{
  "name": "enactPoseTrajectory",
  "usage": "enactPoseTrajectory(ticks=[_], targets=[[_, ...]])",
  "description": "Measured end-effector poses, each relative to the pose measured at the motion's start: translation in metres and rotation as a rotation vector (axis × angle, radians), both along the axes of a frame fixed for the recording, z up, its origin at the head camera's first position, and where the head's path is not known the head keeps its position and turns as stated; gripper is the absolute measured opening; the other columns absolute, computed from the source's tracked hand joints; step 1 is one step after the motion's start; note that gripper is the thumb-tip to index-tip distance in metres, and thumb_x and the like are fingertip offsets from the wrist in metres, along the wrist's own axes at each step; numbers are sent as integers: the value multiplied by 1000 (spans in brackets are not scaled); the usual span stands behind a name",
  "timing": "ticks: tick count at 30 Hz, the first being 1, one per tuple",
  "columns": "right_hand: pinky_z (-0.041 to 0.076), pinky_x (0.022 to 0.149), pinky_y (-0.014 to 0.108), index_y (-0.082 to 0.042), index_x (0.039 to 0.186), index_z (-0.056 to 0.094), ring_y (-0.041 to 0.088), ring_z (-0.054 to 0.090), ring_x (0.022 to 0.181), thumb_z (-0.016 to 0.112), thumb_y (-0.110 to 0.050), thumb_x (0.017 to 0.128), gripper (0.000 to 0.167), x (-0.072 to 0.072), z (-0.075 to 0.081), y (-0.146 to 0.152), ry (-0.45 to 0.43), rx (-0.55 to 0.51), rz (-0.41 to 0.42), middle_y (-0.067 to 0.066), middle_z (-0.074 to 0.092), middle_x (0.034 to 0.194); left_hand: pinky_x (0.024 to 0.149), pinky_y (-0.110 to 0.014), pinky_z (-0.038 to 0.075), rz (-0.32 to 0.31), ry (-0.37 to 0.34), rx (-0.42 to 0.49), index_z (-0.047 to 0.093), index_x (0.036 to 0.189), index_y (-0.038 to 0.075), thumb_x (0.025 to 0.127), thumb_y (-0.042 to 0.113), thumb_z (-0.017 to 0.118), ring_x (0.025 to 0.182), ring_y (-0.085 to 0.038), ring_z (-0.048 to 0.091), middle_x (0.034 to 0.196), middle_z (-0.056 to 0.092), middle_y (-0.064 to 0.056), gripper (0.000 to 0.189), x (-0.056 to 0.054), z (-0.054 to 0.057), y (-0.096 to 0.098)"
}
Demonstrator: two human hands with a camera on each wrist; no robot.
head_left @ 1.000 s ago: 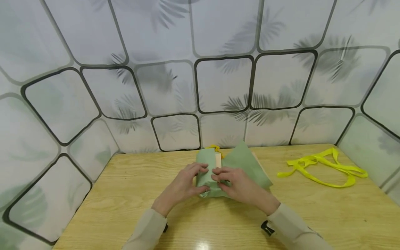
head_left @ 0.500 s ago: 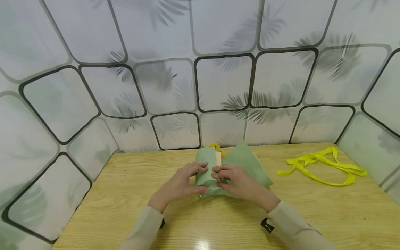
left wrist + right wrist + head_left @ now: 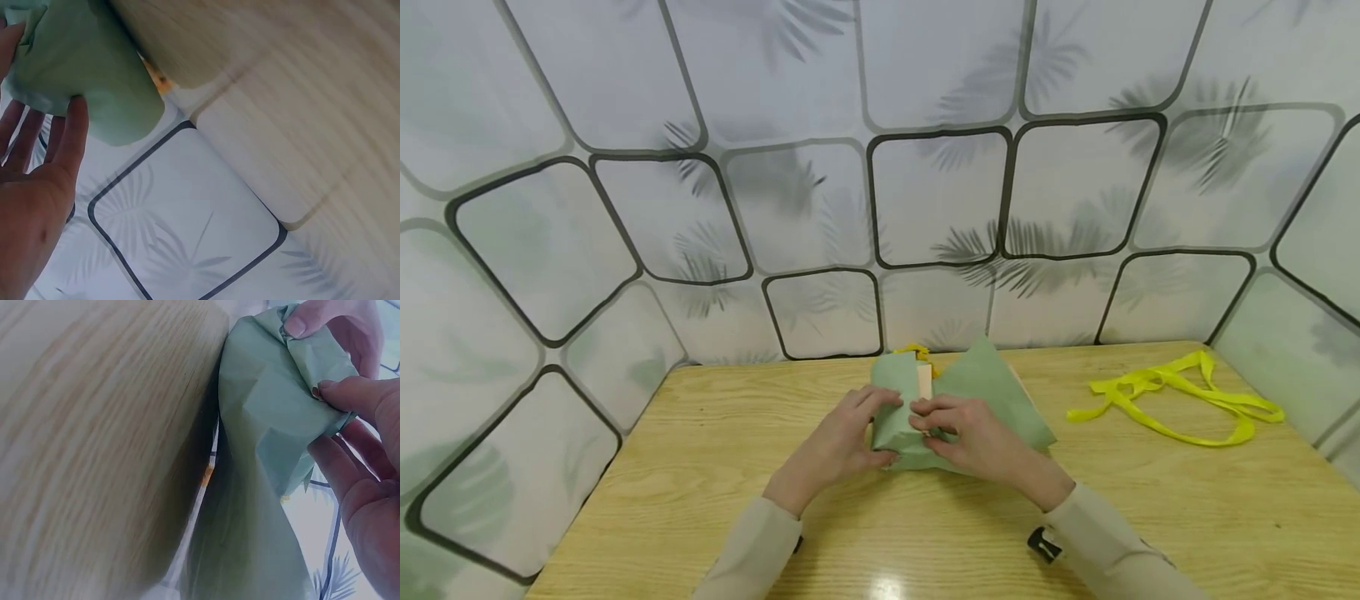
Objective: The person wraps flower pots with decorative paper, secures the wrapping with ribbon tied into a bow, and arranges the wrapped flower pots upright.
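A light green sheet of wrapping paper (image 3: 996, 400) lies partly folded on the table, its left side rolled over into a bulging bundle. My left hand (image 3: 838, 442) grips that bundle from the left, fingers over the top and thumb at the near end. In the left wrist view its fingers (image 3: 76, 128) curve round the green paper. With thumb and fingertips my right hand (image 3: 977, 437) pinches the paper near the fold, where a pale strip (image 3: 924, 382) shows. The right wrist view shows the thumb (image 3: 350, 390) on a crumpled edge. What the bundle contains is mostly hidden; something orange-yellow (image 3: 916, 352) sticks out behind.
A bright yellow ribbon (image 3: 1180, 400) lies in loose loops at the right of the wooden table (image 3: 700, 467). A patterned white wall covering (image 3: 940, 200) rises right behind the table's far edge. A black buckle (image 3: 1043, 544) hangs by the right sleeve.
The left hand shifts slightly on the bundle, its thumb drawing a little to the left. The right hand, paper and ribbon stay nearly still.
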State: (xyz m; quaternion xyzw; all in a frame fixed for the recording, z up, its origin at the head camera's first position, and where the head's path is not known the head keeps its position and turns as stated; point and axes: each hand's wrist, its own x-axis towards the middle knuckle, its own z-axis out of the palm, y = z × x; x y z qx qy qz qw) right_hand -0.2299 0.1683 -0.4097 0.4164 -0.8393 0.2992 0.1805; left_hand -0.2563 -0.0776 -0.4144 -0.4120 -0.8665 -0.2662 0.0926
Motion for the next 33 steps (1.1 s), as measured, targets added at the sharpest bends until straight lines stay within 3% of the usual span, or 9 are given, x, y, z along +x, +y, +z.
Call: enactPoseTrajectory(ticks=[6,11,15,23,26,30,33], targets=[[63,78,28,-1,105,79,30,74,105,81,3,83,23,1,-1,1,-37,-39,-2,18,74,119,104,-40,54,-11,33,-8,60,135,17,78,33,91,128,-22,57,140,58,0,67,-2,1,-3],[62,75,27,0,106,79,31,75,103,82,5,81,25,1,-2,1,-28,-46,0,18,75,117,109,-44,50,-53,61,59,66,123,12,87,33,82,134,-23,53,136,62,-2,45,-3,1,-3],[63,79,29,-1,107,79,32,74,107,82,4,81,26,1,-4,1,-38,-70,-1,17,75,118,111,-43,49,-74,78,87,67,112,10,88,27,80,135,-25,55,136,63,-5,32,-5,2,2],[57,97,32,-1,123,73,39,61,128,72,3,91,32,5,-6,10,-272,-174,31,19,66,136,109,-39,51,-54,50,47,67,113,11,86,26,79,132,-22,60,136,67,-6,33,-8,6,9],[58,97,35,-2,124,73,38,60,130,70,2,93,31,7,-1,13,-290,-173,18,18,65,138,110,-39,51,-50,72,29,67,116,9,86,28,79,132,-24,60,136,67,-7,38,-8,6,10],[60,91,42,-3,121,74,37,67,121,69,3,93,29,9,6,23,-245,-172,-75,19,67,135,106,-36,53,-41,115,10,67,113,8,84,32,80,128,-22,63,133,68,-6,39,-7,8,10],[63,82,41,-3,119,75,35,72,108,70,0,94,26,10,13,33,-175,-165,-258,18,72,125,107,-34,53,-44,178,1,67,109,9,84,36,82,128,-23,62,129,68,-5,40,-7,10,10]])
